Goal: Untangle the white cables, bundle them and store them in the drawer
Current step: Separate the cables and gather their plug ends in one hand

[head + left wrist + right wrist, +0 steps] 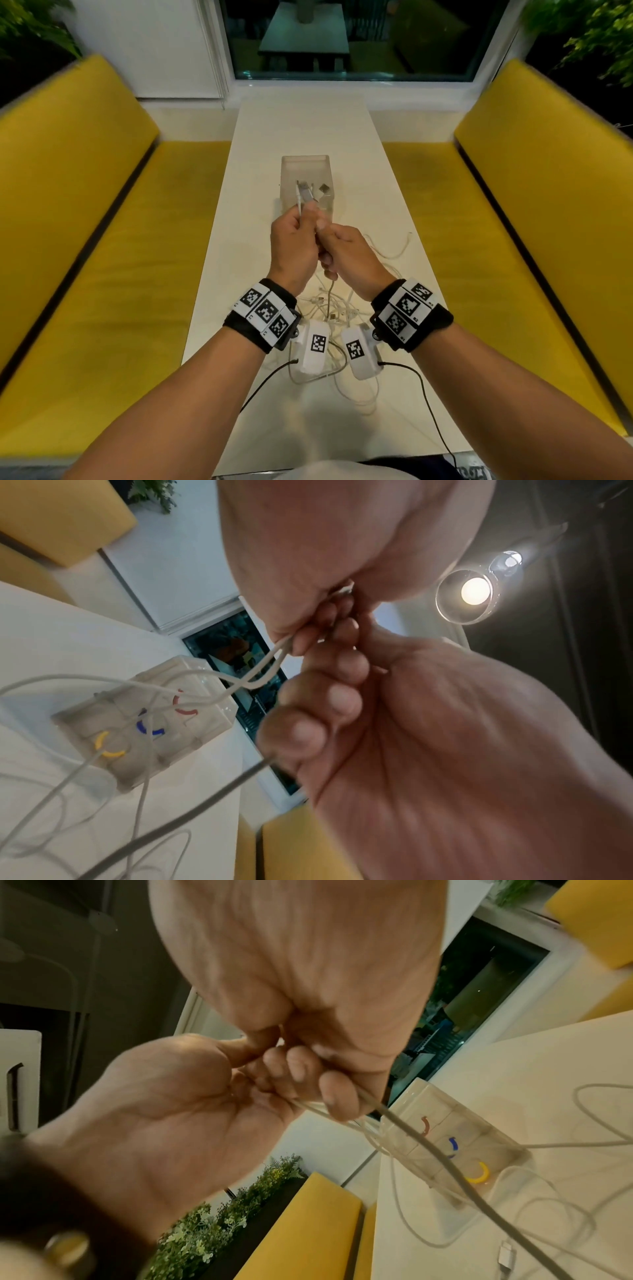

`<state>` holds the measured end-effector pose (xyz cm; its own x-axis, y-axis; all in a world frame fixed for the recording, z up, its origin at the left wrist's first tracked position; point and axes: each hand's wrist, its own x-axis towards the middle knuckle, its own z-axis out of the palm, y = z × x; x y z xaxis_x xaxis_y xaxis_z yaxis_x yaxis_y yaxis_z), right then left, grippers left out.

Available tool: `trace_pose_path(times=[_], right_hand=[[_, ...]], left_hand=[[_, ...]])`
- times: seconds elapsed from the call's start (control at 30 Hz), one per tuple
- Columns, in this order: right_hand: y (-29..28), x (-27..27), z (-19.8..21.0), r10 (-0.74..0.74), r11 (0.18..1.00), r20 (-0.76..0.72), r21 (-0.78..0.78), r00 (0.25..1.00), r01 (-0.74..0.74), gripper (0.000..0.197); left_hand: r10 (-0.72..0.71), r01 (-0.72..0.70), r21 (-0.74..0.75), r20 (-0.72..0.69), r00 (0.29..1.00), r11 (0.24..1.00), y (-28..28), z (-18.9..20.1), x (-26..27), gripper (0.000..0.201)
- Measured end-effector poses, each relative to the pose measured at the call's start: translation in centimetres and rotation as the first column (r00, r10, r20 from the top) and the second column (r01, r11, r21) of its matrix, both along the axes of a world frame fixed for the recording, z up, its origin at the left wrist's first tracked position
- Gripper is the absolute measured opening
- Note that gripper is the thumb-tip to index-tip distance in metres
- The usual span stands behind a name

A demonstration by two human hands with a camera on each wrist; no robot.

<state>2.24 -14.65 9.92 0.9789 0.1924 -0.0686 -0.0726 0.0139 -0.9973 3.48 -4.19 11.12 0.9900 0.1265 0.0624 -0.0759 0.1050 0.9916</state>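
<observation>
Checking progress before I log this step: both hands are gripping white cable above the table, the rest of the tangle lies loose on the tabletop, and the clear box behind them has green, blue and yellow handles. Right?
Nearly. The clear box has a red handle, not green, beside the blue and yellow ones, as the left wrist view shows. The left hand and right hand do grip white cable; the tangle lies on the table.

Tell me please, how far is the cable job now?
Early stage. Nothing looks finished: no tied bundle shows, and a loose white tangle lies on the table. In hand: the left hand and right hand both grip cable strands raised above the clear drawer box. Left: untangling the pile, bundling each cable, then storing them in the box, whose drawers carry red, blue and yellow handles.
</observation>
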Motion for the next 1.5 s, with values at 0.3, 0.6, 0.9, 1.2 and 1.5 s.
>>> trace_pose_path(times=[0.3, 0.6, 0.9, 1.2, 1.5], right_hand=[[-1.4, -2.5, -10.3, -0.08, 0.979, -0.111, -0.195, 0.991, 0.057, 0.044], [-0.7, -1.2, -6.4, -0.184, 0.983, -0.09, -0.005, 0.979, 0.184, 0.036], [-1.3, -0.1, -1.6, 0.044, 0.998, 0.044, 0.05, 0.998, -0.047, 0.027], [-0.6, -1.4, -5.8, -0.034, 0.998, 0.002, -0.051, 0.999, 0.034, 0.031], [-2.2, -4.3, -12.9, -0.027, 0.948, -0.163, -0.317, 0.986, -0.027, 0.05]], left_hand=[[0.156, -0.132, -0.205, 0.105, 0.982, 0.97, 2.8, 4.0, 3.6, 0.037], [-0.038, 0.017, 0.262, 0.073, 0.997, 0.965, 2.5, -1.9, 1.6, 0.031], [-0.179, 0.167, 0.3, 0.01, 0.984, 0.939, 1.8, -0.8, 0.4, 0.036], [-0.049, 0.038, 0.145, 0.075, 0.996, 0.989, 1.7, 0.4, 2.0, 0.029], [-0.006, -0.002, 0.051, 0.147, 0.989, 0.999, 3.0, 3.6, 2.4, 0.026]])
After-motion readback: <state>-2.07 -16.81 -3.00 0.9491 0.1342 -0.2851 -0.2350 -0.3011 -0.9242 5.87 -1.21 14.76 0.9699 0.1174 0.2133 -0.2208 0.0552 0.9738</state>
